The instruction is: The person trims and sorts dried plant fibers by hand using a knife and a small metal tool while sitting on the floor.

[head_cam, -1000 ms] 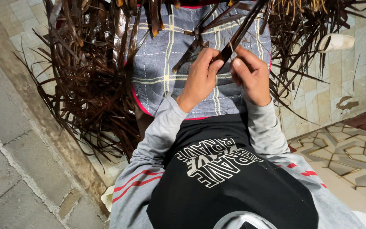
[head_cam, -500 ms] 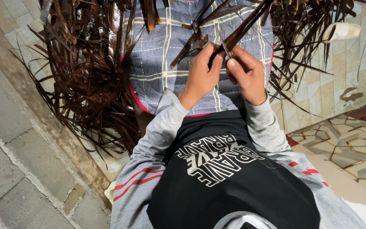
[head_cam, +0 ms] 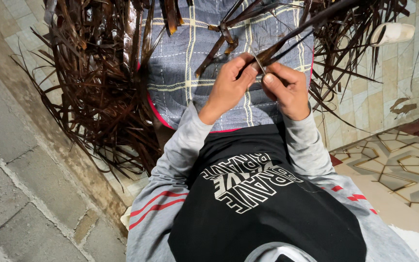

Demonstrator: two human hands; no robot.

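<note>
A dark brown leaf strip (head_cam: 287, 41) is pinched between the left hand (head_cam: 231, 85) and right hand (head_cam: 287, 90), both closed on it, over the checked lap cloth (head_cam: 180, 73). Large heaps of unworked dried strips (head_cam: 98, 87) are seen far left; little appears finished.

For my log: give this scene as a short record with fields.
left hand: pinches a dark leaf strip
right hand: holds a thin blade against the strip
under hands: blue checked cloth over the lap
left side: pile of dry brown leaves
right side: more leaves, tiled wall
floor: patterned tiles
</note>
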